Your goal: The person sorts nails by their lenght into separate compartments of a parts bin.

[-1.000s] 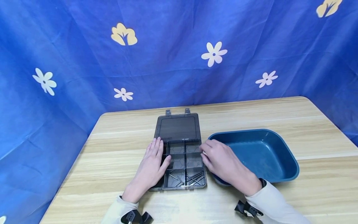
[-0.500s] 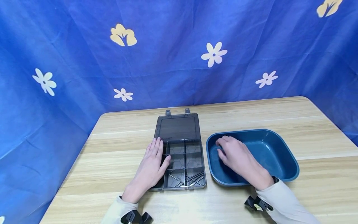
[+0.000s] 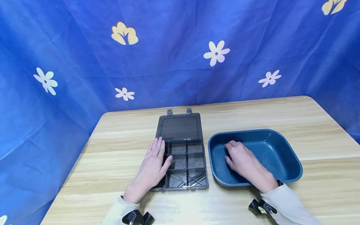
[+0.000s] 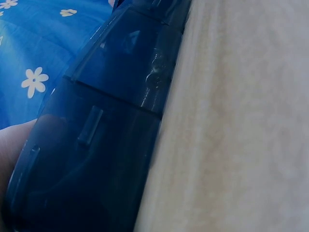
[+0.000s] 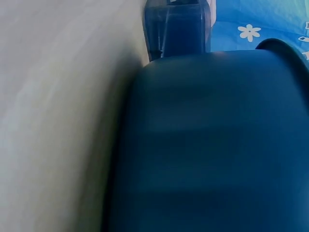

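A dark see-through compartment box (image 3: 177, 162) lies with its lid (image 3: 180, 128) folded back. My left hand (image 3: 150, 168) rests flat along its left side, fingers straight and thumb apart; the left wrist view shows the box's side wall (image 4: 111, 96). Thin metal pieces like nails or screws (image 3: 197, 179) fill part of the front right compartment, and a few more (image 3: 177, 179) lie in the one beside it. My right hand (image 3: 243, 161) reaches down into a blue basin (image 3: 267, 156), fingers bent. Something small and dark shows at its fingertips; I cannot tell whether it is held.
The basin stands just right of the box on a wooden table (image 3: 121, 131); its outer wall fills much of the right wrist view. A blue flowered cloth (image 3: 168, 62) hangs behind the table. Both wrists wear black camera straps.
My right hand has left the box's right edge and moved right, then down into the basin. The left hand stays in place on the box.
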`<state>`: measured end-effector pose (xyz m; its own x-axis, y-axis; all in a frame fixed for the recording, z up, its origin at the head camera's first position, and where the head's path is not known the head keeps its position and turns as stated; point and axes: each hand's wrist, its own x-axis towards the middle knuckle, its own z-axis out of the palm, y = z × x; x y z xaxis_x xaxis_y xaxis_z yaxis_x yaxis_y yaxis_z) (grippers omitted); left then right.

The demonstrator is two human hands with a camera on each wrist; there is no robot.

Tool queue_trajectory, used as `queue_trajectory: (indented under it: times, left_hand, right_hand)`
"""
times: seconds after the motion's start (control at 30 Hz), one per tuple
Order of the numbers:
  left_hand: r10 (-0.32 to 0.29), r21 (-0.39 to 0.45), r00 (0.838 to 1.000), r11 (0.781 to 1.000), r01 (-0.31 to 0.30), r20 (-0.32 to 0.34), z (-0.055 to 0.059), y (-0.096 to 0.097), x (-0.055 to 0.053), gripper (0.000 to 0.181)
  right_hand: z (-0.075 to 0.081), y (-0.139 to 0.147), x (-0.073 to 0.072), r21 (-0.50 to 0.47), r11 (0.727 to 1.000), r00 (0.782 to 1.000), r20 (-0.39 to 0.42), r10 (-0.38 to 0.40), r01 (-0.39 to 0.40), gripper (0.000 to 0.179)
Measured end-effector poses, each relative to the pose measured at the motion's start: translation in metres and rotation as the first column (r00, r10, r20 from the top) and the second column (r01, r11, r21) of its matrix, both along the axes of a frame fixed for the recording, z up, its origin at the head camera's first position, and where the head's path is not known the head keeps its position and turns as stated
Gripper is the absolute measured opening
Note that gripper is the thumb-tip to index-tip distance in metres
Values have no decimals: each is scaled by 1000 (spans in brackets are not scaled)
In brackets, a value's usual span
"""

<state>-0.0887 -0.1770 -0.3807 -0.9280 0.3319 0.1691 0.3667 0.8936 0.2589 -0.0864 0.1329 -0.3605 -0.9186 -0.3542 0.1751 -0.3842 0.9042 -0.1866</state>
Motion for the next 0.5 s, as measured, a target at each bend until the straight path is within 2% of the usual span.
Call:
queue_trajectory:
  times: [0.23, 0.4, 0.47, 0.5]
  left_hand:
    - [2, -1, 1000, 1000, -2, 2, 0, 0, 1, 66]
    - [-3, -1, 1000, 1000, 3, 2, 1, 0, 0, 66]
    - [-5, -3, 1000, 1000, 5, 4, 1, 1, 0, 66]
    - [-5, -4, 1000, 1000, 5, 4, 1, 1, 0, 66]
  right_hand:
    - [-2, 1, 1, 41, 999, 997, 72, -37, 34, 39]
    - [0, 4, 1, 49, 995, 995, 58, -87, 84, 17]
    - [0, 5, 1, 40, 994, 991, 73, -109, 106, 7]
    - [0, 6, 1, 38, 993, 990, 84, -118, 115, 7]
